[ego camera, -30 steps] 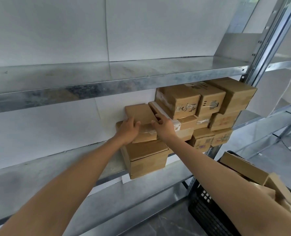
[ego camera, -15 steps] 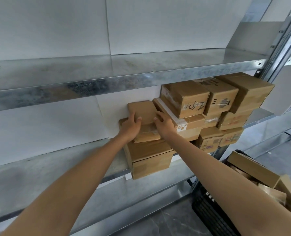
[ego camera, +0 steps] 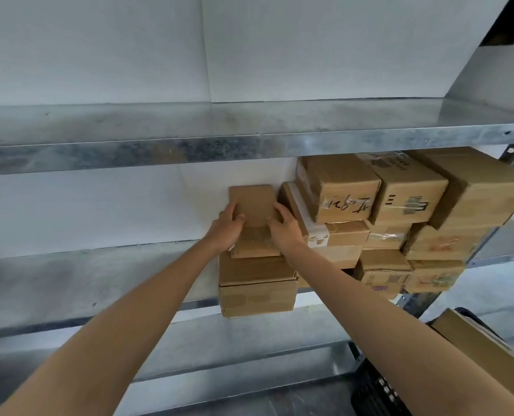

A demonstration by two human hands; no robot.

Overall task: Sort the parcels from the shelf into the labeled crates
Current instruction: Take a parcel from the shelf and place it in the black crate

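On the middle shelf (ego camera: 69, 277), atop a larger carton (ego camera: 257, 288), lies a small flat parcel (ego camera: 252, 204), close to the white back wall. Both grips are clamped on it: the left grip (ego camera: 227, 229) curls over its left edge, the right grip (ego camera: 284, 228) over its right edge. Judged by size, the parcel is probably light. The cardboard looks stiff, and the taped front band looks slicker. Take hold on the bare cardboard side edges, not on the tape. Just beside it on the right stands a stack of cartons (ego camera: 340, 187), close against the right grip. Drawing the parcel straight outward should leave them undisturbed. A black crate (ego camera: 376, 394) stands at lower right, with a box (ego camera: 472, 340) in it.
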